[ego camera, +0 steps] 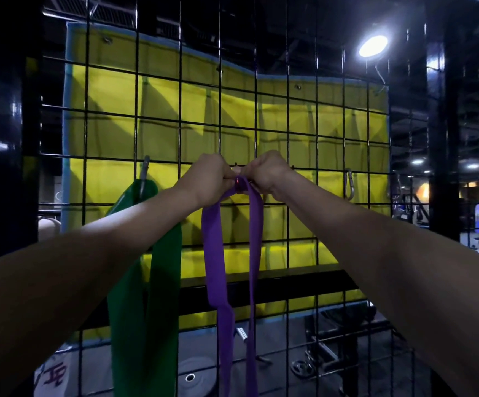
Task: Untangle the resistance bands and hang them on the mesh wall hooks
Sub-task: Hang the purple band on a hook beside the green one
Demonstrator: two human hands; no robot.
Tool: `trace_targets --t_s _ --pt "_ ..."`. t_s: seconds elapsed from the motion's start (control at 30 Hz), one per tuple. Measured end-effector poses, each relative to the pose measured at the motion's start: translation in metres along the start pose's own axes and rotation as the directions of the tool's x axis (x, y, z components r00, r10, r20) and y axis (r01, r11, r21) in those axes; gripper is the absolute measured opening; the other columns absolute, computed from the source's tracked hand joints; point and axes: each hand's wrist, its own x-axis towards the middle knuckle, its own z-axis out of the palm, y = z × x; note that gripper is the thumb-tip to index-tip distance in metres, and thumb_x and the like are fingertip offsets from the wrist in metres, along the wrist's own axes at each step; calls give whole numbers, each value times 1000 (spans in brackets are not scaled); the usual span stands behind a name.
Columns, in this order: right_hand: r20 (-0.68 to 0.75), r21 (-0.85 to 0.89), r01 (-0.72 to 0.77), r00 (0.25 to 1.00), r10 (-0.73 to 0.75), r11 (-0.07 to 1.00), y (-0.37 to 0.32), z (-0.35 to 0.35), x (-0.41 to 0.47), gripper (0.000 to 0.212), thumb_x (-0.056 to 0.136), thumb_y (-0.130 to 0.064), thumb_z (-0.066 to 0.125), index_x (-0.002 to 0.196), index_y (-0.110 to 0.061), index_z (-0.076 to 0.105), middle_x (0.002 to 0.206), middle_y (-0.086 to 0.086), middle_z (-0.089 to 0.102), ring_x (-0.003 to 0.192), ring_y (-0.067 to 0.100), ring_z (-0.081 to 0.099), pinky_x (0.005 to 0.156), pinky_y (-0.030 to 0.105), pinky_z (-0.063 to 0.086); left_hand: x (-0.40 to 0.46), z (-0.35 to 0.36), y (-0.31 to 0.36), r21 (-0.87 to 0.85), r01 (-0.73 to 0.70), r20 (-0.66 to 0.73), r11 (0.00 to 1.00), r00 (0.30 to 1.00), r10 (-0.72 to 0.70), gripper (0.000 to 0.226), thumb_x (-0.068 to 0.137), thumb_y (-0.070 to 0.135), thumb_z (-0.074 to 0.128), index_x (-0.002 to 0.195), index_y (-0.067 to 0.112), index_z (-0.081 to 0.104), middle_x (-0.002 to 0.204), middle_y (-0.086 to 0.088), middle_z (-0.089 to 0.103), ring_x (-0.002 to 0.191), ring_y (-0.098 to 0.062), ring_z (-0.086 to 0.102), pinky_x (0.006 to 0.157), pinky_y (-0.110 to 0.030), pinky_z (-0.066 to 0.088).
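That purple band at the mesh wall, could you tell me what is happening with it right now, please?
A person is holding the top of a long purple resistance band up against the black wire mesh wall. The left hand and the right hand both pinch it where a hook seems to sit, though the fingers hide that spot. Its two strands hang straight down. A wide green resistance band already hangs from a metal hook to the left, and a silver carabiner hangs free on the right.

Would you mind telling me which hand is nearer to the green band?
Left. The left hand is just right of the green band; the right hand is farther right, beyond the purple band.
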Motion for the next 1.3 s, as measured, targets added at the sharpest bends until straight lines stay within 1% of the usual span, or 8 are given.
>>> trace_targets --t_s 0.13,0.27,0.47,0.7,0.97,1.1,1.2,1.3 --pt "-3 -5 6 1000 -6 1000 0 2 -2 27 78 -23 73 85 2 68 72 15 67 71 29 66 80 44 57 -5 2 -1 56 -39 51 998 998 36 23 93 14 51 88 2 71 85 -18 62 75 -24 54 65 -28 34" --pt "13 -5 10 1000 -10 1000 -1 -1 -7 27 82 -24 70 83 2 68 67 14 62 64 25 58 66 35 53 -4 2 4 111 -43 67 993 997 35 22 92 10 50 84 -2 67 90 -19 60 77 -21 49 67 -28 32" --pt "39 52 19 999 -21 998 1 -1 -14 19 86 -17 65 72 -5 61 64 12 61 58 23 57 61 34 49 -6 6 1 151 -61 59 987 997 52 23 94 15 50 91 0 67 97 -17 57 79 -20 47 68 -29 36" --pt "76 34 -74 995 71 997 -4 -2 -13 14 90 -12 58 90 1 64 72 14 63 53 17 53 57 27 44 -5 13 3 180 -28 42 983 999 21 21 93 14 50 103 -1 60 104 -18 58 90 -32 58 66 -31 38" --pt "89 137 -97 992 85 986 -2 1 -11 21 88 -11 60 69 -5 55 66 12 61 57 19 60 55 26 46 -11 13 19 247 -23 5 969 1000 22 20 95 4 44 113 -1 53 115 -20 56 104 -36 58 71 -34 37" --pt "102 218 -77 993 56 973 2 -4 -19 18 90 -7 57 72 -5 60 69 9 61 57 15 59 51 20 48 -14 17 11 187 0 -20 982 1000 4 23 96 13 45 108 3 61 104 -16 57 99 -31 58 68 -28 32" --pt "124 314 -13 992 -27 949 12 -4 -24 8 87 1 57 88 0 65 73 7 62 67 15 60 62 22 50 -16 17 8 36 60 -75 998 996 -57 24 94 20 48 103 12 69 94 -11 63 90 -28 60 69 -33 44" --pt "104 201 107 986 -130 974 21 -5 -28 20 82 1 63 102 -1 67 78 3 63 75 14 59 71 26 47 -16 20 7 -141 166 -148 976 971 -186 22 90 25 56 107 20 69 102 -5 69 94 -26 63 79 -38 53"
